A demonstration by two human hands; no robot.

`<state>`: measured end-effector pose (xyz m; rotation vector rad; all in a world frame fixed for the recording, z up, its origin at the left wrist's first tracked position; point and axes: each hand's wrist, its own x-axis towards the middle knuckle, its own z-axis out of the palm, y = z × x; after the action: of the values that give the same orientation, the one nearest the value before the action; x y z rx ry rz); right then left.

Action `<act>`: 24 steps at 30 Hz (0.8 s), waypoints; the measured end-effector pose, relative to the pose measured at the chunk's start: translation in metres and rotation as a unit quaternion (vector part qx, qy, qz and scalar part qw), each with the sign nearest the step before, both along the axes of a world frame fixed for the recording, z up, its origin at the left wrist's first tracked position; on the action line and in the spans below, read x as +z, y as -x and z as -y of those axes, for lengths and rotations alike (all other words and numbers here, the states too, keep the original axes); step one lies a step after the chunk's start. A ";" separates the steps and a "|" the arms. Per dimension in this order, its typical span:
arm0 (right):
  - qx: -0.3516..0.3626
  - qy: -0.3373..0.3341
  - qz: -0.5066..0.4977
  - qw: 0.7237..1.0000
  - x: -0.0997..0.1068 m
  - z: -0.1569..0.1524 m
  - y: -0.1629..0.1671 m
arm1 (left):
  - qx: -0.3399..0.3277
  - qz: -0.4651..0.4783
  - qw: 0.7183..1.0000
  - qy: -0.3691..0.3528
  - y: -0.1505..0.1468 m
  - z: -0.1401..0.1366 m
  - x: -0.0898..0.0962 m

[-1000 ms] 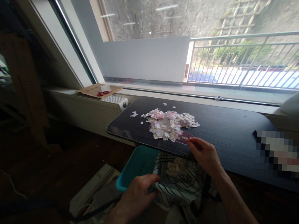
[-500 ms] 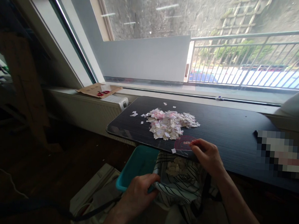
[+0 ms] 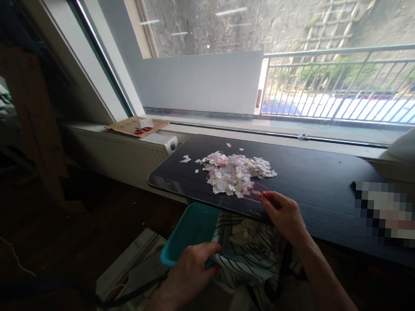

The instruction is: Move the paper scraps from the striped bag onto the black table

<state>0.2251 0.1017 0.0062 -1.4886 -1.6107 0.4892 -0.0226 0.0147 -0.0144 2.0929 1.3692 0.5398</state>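
Observation:
My right hand (image 3: pixel 286 214) pinches a translucent pink, half-round plastic protractor (image 3: pixel 256 192) by its right end. It lies low over the dark table (image 3: pixel 315 182), and its left side touches the near edge of a heap of small cut paper pieces (image 3: pixel 233 169). Below the table edge, my left hand (image 3: pixel 196 263) is closed on the rim of a cloth bag with black stripes (image 3: pixel 242 264), keeping its mouth spread. Inside the bag sits a clump of pale paper pieces (image 3: pixel 245 231). The protractor's right end is hidden by my fingers.
A teal plastic bin (image 3: pixel 184 234) stands left of the bag, under the table edge. On the windowsill, red-handled scissors (image 3: pixel 143 130) lie on brown cardboard (image 3: pixel 124 125) beside a radiator (image 3: pixel 162 142). A pixelated object (image 3: pixel 391 211) lies at the table's right.
My right hand has moved the protractor slightly left and away from the table edge, up against the heap. A stray paper piece at the edge now sits with the heap. My left hand stays put.

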 end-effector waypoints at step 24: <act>-0.037 -0.024 -0.042 0.998 0.003 0.004 -0.003 | -0.001 0.009 1.000 0.003 0.000 0.001 0.002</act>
<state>0.2281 0.0981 0.0095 -1.4676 -1.4861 0.4623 -0.0222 0.0142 -0.0126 2.0808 1.3565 0.5518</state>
